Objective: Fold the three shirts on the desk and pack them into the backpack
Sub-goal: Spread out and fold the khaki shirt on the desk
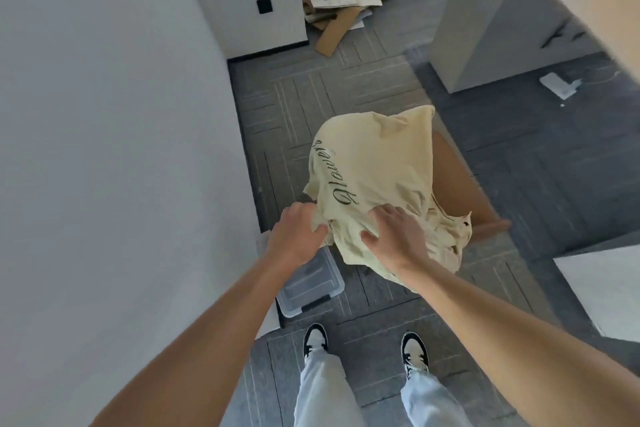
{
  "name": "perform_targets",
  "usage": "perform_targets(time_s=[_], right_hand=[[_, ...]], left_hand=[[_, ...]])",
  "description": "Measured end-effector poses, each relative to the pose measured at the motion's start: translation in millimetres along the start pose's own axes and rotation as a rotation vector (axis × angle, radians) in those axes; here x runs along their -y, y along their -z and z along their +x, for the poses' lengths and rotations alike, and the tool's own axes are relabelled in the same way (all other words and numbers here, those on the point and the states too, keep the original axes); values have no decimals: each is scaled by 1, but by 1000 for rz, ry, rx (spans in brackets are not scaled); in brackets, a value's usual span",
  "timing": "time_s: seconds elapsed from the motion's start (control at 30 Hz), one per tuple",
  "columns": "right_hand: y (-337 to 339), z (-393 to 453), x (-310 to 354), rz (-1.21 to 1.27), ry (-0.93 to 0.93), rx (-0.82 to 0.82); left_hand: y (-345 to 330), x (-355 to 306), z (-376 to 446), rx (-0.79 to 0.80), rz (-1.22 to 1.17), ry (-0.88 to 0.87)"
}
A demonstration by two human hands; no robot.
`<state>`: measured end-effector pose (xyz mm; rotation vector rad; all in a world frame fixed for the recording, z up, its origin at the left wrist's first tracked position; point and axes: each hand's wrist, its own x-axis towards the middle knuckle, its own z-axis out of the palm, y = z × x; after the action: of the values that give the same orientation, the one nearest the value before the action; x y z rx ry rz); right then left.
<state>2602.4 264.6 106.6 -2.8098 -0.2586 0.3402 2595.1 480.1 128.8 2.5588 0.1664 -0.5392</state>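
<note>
A pale yellow T-shirt (377, 184) with dark script lettering hangs bunched in mid-air at the centre of the frame, held up over the grey carpet tiles (346, 87) and not lying on any surface. The left hand (298, 236) grips a fold of its lower edge, fingers curled into the cloth. The right hand (394, 232) lies on the fabric just beside it with fingers spread and the fingertips sunk in the folds — whether it pinches the cloth or only presses it I cannot tell. No desk top, backpack or other shirts can be made out; the white slab at the right edge may be a desk corner, but that is a guess.

The step in hand looks like getting this shirt sorted out for folding, so the task is probably at an early stage for this garment. To do it well:

- Find two matching points — both shoulders or both hem corners — rather than handfuls from the middle, where both hands now sit close together.
- Move the hands well apart and let the shirt hang flat; a gentle shake should drop the creased wad at the right side.
- Keep the printed side facing one known way, so the fold comes out neat.
- Carry it to a flat surface before folding; cotton this limp will slump if folded in the air.

A clear plastic storage box (308, 288) and brown cardboard (460, 191) lie on the floor directly below — a dangling hem could snag or drag there.
</note>
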Motion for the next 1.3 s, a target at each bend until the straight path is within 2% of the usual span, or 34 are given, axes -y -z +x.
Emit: perform_targets(time_s=[0.17,0.3,0.5,0.7,0.8,0.97,1.13,1.3], right_hand=[[-52,27,10,85,-124,-100],[-85,42,8,153,-186,-255],[-110,42,5,172,-117,-438],[-110,46,-3,197,-83,-432],[-107,46,-4,194,-75,-432],[-95,39,-3,228,-82,-407],[-68,34,2,303,-87,-348],[-22,18,-6,436,-59,-386]], left_hand=[[-23,33,66,6,-41,-78],[-43,50,108,-13,-53,-129],[-60,55,136,-118,-177,-108],[-80,48,141,-250,-286,-51],[-75,50,129,-287,-339,-77],[-43,46,104,-323,-473,-100],[-4,14,73,-316,-500,-185],[25,-17,46,-345,-462,-190]])
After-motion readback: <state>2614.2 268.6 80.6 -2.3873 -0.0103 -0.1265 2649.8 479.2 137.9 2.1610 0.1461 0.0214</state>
